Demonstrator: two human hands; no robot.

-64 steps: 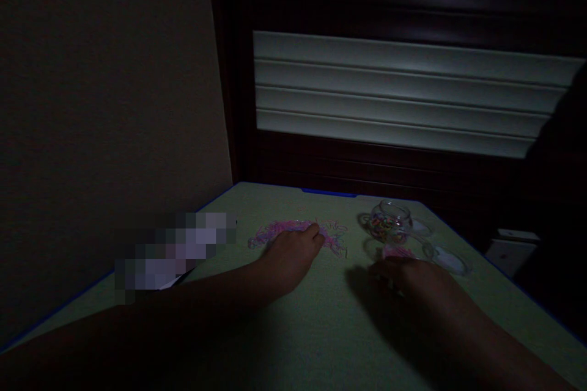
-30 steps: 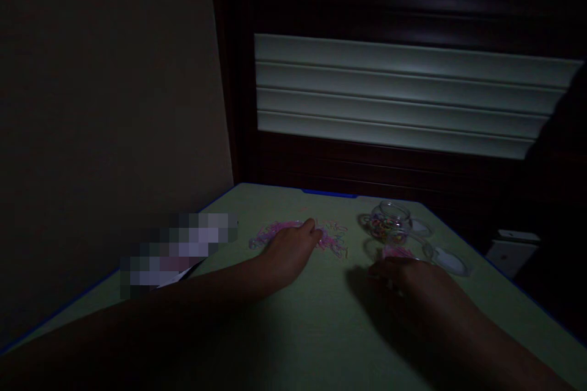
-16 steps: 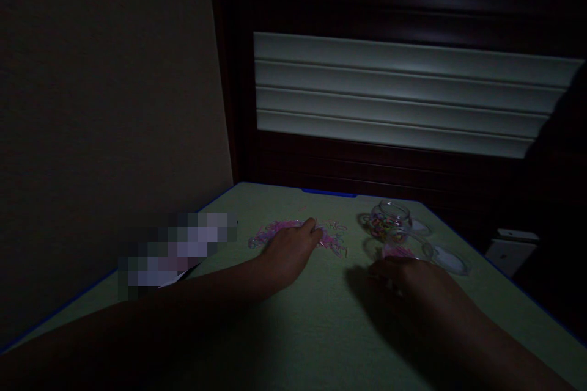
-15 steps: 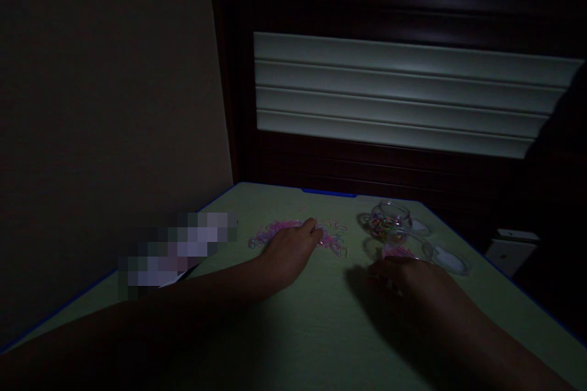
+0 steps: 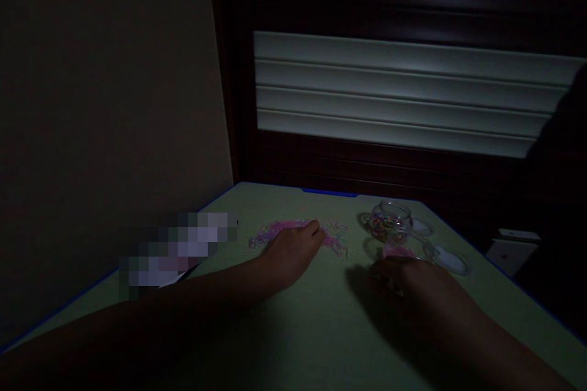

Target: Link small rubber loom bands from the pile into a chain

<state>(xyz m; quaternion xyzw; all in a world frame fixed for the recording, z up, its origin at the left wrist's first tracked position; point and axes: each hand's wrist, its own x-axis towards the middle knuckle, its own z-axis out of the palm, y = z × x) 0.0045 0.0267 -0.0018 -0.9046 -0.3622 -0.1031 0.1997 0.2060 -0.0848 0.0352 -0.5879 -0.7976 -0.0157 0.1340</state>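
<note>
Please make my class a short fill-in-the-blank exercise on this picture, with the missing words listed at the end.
1. The hand covering part of the pile of small bands is the person's ____ one.
2. The other hand is at the nearer jar, whose contents are ____.
3. The farther jar stands with its mouth facing ____.
4. The table has ____ edging.

Missing words: left; pink; up; blue.

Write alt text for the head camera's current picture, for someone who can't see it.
A person's left hand is over a pile of pinkish loops on a pale green table, and the right hand is at a clear jar with pink pieces inside. Behind stands a second jar of multicoloured pieces. The scene is dim; a pixelated patch covers the left.
</note>
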